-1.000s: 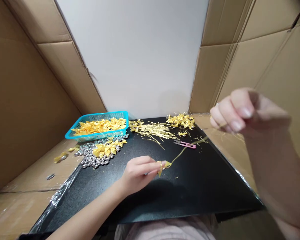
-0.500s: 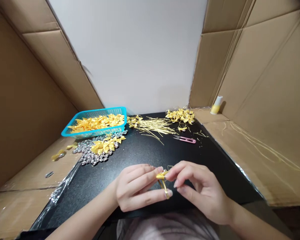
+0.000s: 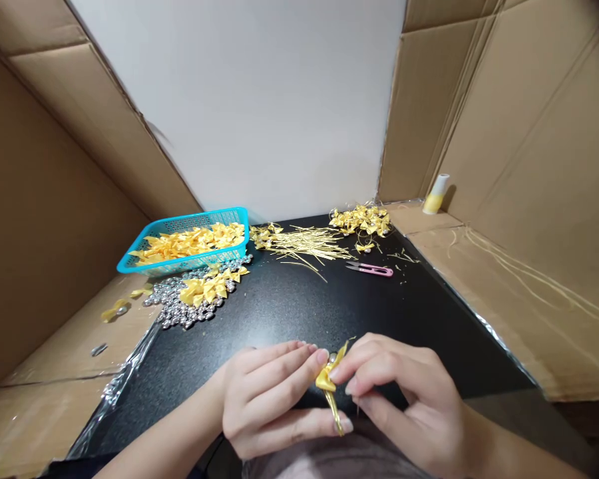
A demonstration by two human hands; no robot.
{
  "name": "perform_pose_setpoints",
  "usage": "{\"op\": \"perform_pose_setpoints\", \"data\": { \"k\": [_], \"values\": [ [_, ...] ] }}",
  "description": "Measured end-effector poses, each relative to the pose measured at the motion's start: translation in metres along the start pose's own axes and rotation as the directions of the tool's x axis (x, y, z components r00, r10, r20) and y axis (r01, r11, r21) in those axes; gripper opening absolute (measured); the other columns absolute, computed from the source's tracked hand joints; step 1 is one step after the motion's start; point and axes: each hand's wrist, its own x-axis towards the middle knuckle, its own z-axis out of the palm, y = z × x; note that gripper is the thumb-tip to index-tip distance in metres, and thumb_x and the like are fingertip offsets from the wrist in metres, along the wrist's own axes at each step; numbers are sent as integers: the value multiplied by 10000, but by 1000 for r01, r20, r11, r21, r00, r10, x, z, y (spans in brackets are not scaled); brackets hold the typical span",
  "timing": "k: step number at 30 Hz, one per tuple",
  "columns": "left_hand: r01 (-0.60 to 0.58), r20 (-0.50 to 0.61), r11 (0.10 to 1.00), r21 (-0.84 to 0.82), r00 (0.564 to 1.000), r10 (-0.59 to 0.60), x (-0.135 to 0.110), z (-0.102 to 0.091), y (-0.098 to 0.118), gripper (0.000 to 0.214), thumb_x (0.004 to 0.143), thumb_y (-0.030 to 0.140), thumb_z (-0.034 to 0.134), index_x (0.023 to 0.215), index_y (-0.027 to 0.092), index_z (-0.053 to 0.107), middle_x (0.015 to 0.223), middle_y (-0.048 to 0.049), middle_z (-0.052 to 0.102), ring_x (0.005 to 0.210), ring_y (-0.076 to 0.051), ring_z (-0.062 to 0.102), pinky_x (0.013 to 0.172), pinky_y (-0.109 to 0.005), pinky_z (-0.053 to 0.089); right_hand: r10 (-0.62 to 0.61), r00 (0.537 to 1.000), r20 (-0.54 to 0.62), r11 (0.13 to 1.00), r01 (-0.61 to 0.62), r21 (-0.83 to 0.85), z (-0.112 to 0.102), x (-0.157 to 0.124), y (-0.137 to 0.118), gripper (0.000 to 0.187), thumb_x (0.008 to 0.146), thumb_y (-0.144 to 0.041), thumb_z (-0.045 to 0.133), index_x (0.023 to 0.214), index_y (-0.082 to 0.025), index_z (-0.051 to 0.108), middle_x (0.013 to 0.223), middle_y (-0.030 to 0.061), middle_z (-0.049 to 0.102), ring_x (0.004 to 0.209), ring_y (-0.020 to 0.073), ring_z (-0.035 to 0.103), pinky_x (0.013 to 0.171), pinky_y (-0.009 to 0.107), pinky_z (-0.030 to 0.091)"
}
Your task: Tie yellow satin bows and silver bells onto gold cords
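Note:
A yellow satin ribbon bow (image 3: 325, 380) with a silver bead at its middle is held between both hands. My left hand (image 3: 274, 392) is closed on it: the index fingertip presses the bow, while a gold cord loop (image 3: 333, 409) hangs from it around the left thumb tip. My right hand (image 3: 404, 392) is closed too, its index fingertip on the bow's right side. The right thumb and middle finger are close together; a thin sliver shows beneath them, too fine to name. A ribbon end sticks up between the hands.
Ribbon bows fill a blue basket (image 3: 182, 266) at back left, with silver beads (image 3: 180, 309) before it. Gold cords (image 3: 309, 243), finished bows (image 3: 362, 219) and pink thread snips (image 3: 372, 269) lie farther back. A thread spool (image 3: 435, 194) stands right, by cardboard walls.
Both hands have come slightly lower and nearer to me with the bow. The bow has turned more upright, and the cord loop now hangs narrower. The camera view has shifted a little.

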Motion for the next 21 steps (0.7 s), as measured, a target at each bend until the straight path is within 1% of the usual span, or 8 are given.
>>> {"op": "perform_pose_setpoints", "data": {
  "k": [3,6,8,10,12,14,18,21],
  "values": [
    [-165,4,983,83,986,166,4,2,-11,290,926,301,527,1188,333,648,986,-72,763,957,-198,708,820,-334,606,48,997,-52,998,-49,-27,4,-1,-5,241,787,-23,574,910,-224,622,902,50,716,831,163,680,753,276,559],
    [-415,-10,899,143,907,420,13,4,-24,267,905,273,567,1140,239,689,902,-98,769,876,-196,724,763,-297,616,218,975,-42,975,-219,-38,5,-1,-10,162,814,-55,574,855,-205,620,885,39,711,856,154,680,795,264,546],
    [-469,23,873,132,882,470,19,5,-28,243,852,259,646,1072,187,721,867,-114,768,823,-204,731,757,-301,617,412,911,-11,911,-412,-12,3,1,-13,106,845,-105,563,824,-190,622,875,38,708,862,154,676,818,273,537],
    [-465,115,881,89,883,454,25,5,-30,265,803,255,706,1050,162,728,862,-119,767,811,-210,732,771,-310,615,584,810,49,809,-586,52,0,5,-14,80,864,-179,563,818,-177,628,872,48,703,866,167,671,816,292,537],
    [-480,177,876,54,868,465,29,5,-29,285,799,243,709,1069,150,719,867,-120,763,810,-208,730,778,-310,613,684,718,133,710,-696,108,-3,8,-14,82,852,-226,581,821,-166,628,873,58,696,866,182,663,797,309,539],
    [-520,179,853,41,844,506,32,5,-29,269,828,230,673,1079,138,711,848,-117,756,797,-197,725,770,-303,613,720,670,180,655,-742,141,-4,8,-13,82,833,-237,603,812,-161,623,860,57,686,858,186,653,791,317,534],
    [-509,207,860,23,844,494,32,8,-35,274,865,220,617,1123,154,685,856,-112,740,815,-185,711,752,-293,608,711,694,114,662,-715,225,-10,4,-9,126,842,-287,635,806,-166,632,832,38,679,836,154,643,799,283,519],
    [-413,135,909,-58,899,417,27,14,-43,290,878,156,583,1154,194,661,927,-111,731,793,-158,698,696,-262,596,641,764,-82,732,-575,364,-21,7,-4,106,836,-305,674,830,-201,661,824,5,672,796,106,630,769,216,513]
  ]
}}
